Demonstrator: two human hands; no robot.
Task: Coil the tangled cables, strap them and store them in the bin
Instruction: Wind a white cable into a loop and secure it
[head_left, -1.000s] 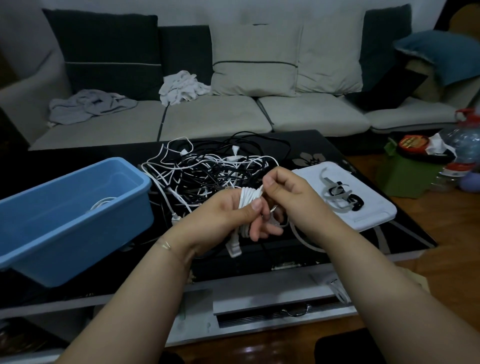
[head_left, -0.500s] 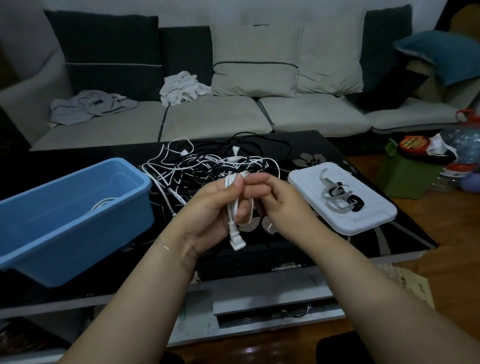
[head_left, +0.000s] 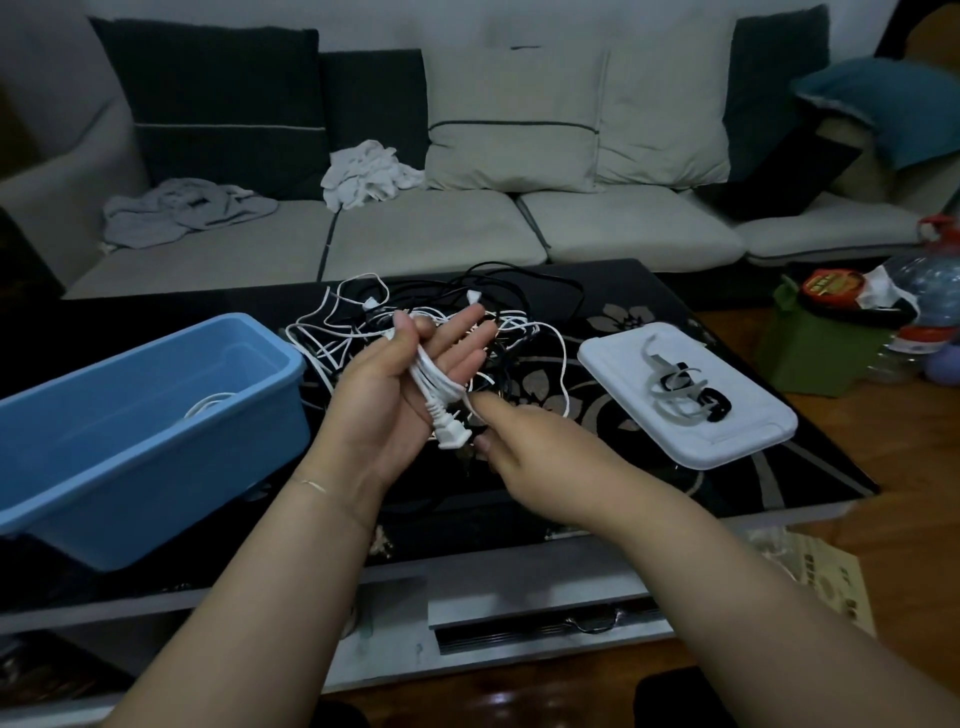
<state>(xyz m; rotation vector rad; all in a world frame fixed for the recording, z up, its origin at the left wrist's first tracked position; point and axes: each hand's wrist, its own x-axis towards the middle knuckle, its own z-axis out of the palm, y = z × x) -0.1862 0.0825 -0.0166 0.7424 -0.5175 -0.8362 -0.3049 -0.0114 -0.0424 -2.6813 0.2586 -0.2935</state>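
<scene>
My left hand (head_left: 400, 384) is palm up over the black table, its fingers stretched out and its thumb pinning a small coil of white cable (head_left: 434, 382) against the palm. The cable's plug (head_left: 453, 435) hangs off the heel of the hand. My right hand (head_left: 524, 441) is just below and to the right, pinching a strand of the same cable at the coil's lower edge. Behind both hands lies the tangled pile of black and white cables (head_left: 498, 312). The blue bin (head_left: 156, 441) stands at the left with one white coil (head_left: 208, 408) inside.
A white lid (head_left: 737, 441) at the right of the black glass table (head_left: 810, 467) carries grey and black straps (head_left: 675, 387). A sofa with cushions and crumpled cloths runs behind. A green box, bottles and bags crowd the floor at the right.
My left hand has opened its fingers and turned palm up, with the coil lying across it. My right hand has dropped from the top of the coil to its lower edge.
</scene>
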